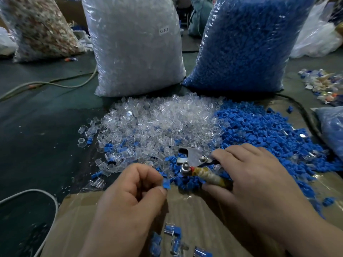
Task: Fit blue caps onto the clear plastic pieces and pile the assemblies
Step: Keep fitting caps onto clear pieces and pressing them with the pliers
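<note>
Dark green surface [46, 127], workshop setting, with a cardboard sheet [194, 210] at the near edge.

- Left hand [130, 197]: fingers [148, 173] curled. Thumb and forefinger pinch one blue cap [166, 184] over the far edge of the cardboard.
- Right hand [259, 182]: thumb below and fingers above, closed round a tape-wrapped handle [209, 177].
- Metal plate [194, 154]: lies flat, half buried in loose parts. It carries two bolts, and the handle meets the nearer one.
- Assemblies [172, 236]: a few clear pieces with blue fitted, lying on the cardboard between the forearms.
- Heap of clear pieces [157, 123]: beyond the plate, left of centre, with stray blue caps mixed in along its near side.
- Heap of blue caps [259, 130]: touches the clear heap on its right and spreads toward the right hand.
- Bag of clear pieces [133, 43]: upright behind the clear heap, labelled.
- Bag of blue caps [246, 43]: upright behind the blue heap.
- Cable [46, 84]: trails across the surface at left.
</note>
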